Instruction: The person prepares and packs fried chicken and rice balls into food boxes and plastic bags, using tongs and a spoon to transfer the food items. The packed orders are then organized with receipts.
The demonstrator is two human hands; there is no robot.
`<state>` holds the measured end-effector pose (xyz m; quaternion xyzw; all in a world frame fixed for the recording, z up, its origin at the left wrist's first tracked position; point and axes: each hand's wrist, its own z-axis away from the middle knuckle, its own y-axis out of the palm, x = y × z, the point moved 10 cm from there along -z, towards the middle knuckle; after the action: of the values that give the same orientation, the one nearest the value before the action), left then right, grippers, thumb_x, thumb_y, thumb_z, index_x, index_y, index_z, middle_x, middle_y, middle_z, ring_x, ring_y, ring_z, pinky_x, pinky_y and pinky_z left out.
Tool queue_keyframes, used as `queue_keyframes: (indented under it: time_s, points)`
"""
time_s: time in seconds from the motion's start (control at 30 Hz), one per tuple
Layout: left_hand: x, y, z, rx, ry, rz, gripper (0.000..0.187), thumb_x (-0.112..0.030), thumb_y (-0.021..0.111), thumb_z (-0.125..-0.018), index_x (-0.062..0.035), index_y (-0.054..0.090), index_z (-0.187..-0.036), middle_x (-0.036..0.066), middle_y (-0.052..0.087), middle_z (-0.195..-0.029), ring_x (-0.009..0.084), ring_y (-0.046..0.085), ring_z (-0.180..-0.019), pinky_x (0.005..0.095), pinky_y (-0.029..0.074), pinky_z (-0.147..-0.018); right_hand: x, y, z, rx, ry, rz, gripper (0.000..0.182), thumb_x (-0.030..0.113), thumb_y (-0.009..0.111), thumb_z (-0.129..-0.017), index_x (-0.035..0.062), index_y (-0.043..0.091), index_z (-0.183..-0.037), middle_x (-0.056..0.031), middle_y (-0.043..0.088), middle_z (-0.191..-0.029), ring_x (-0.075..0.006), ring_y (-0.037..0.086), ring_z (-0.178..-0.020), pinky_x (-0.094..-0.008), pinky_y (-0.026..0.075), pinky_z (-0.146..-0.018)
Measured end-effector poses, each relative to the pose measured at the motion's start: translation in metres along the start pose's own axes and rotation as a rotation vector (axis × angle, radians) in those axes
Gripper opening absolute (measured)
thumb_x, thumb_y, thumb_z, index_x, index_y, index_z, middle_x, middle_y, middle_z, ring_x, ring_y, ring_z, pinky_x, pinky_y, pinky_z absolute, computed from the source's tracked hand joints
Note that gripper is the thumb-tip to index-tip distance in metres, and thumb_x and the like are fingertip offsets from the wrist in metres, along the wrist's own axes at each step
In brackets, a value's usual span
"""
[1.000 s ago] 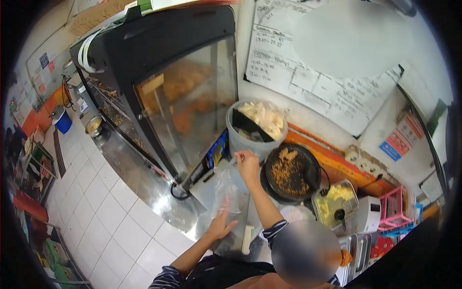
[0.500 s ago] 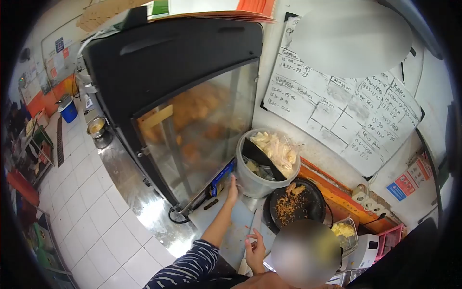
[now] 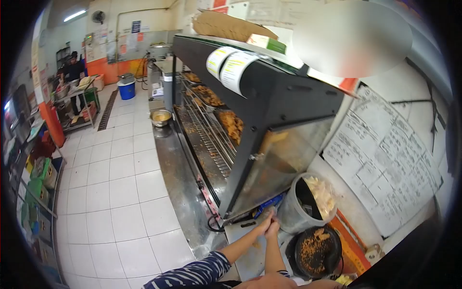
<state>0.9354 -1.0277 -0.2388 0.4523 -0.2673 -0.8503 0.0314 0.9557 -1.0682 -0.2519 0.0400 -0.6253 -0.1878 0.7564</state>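
My left hand (image 3: 263, 226) and my right hand (image 3: 273, 227) are together over the grey board (image 3: 236, 235), beside the clear bucket (image 3: 288, 212). Both look closed around something clear at the fingertips, too small and blurred to name. Just beyond them lies a blue packet (image 3: 267, 206) at the foot of the glass display cabinet (image 3: 298, 96). Pale pieces (image 3: 321, 195) and a black divider fill the bucket. To the right of my hands a round black pan (image 3: 332, 262) holds brown crumbs.
Fried food (image 3: 231, 126) sits on trays inside the cabinet. A metal bowl (image 3: 160, 118) stands on the steel counter (image 3: 175, 185). Across the tiled floor are a blue bucket (image 3: 127, 90) and, far back, another person (image 3: 73, 70) at a table. A whiteboard (image 3: 385, 159) leans on the wall.
The view has swung left and up, showing the cabinet's long side and the far room. My right hand has moved forward and joined my left hand.
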Motion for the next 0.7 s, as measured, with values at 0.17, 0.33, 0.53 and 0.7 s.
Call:
queue_keyframes:
  time_s: [0.17, 0.33, 0.53, 0.7]
  points:
    - [0.003, 0.001, 0.062, -0.034, 0.225, -0.297, 0.08, -0.065, 0.019, -0.082, -0.0061, 0.018, -0.135, 0.013, 0.018, -0.14, 0.0209, 0.018, -0.128, 0.032, 0.016, -0.102, -0.023, -0.003, -0.069, -0.048, 0.005, -0.19, 0.037, 0.03, 0.034, -0.083, 0.0038, 0.051, -0.103, -0.0051, 0.053, -0.098, -0.0196, 0.049, -0.09, -0.0317, 0.037, -0.081]
    - [0.071, -0.011, 0.125, 0.13, 0.202, -0.097, 0.077, -0.063, 0.02, -0.083, -0.0051, 0.02, -0.135, 0.009, 0.019, -0.14, 0.0181, 0.019, -0.128, 0.033, 0.018, -0.102, -0.007, 0.023, -0.058, -0.08, -0.036, -0.244, 0.05, 0.042, 0.033, -0.085, 0.0067, 0.04, -0.12, -0.0047, 0.042, -0.121, -0.0202, 0.038, -0.112, -0.033, 0.026, -0.095]
    - [0.083, -0.035, 0.184, -0.185, 0.21, -0.004, 0.046, -0.038, 0.048, -0.085, -0.01, 0.044, -0.121, 0.009, 0.043, -0.122, 0.0212, 0.043, -0.11, 0.0324, 0.035, -0.09, 0.019, 0.032, 0.032, -0.168, -0.133, -0.197, 0.062, 0.044, 0.034, -0.086, 0.0102, 0.018, -0.135, -0.0059, 0.019, -0.14, -0.0195, 0.017, -0.128, -0.0328, 0.011, -0.103]
    - [-0.001, -0.051, 0.228, -0.487, 0.751, -0.595, 0.043, -0.024, 0.057, -0.078, -0.009, 0.046, -0.117, 0.012, 0.046, -0.112, 0.0267, 0.046, -0.104, 0.0338, 0.038, -0.086, 0.036, 0.052, 0.124, 0.01, -0.21, -0.263, 0.067, 0.044, 0.034, -0.087, 0.0202, -0.004, -0.137, -0.0087, 0.001, -0.143, -0.0237, 0.003, -0.132, -0.0359, 0.0, -0.104]
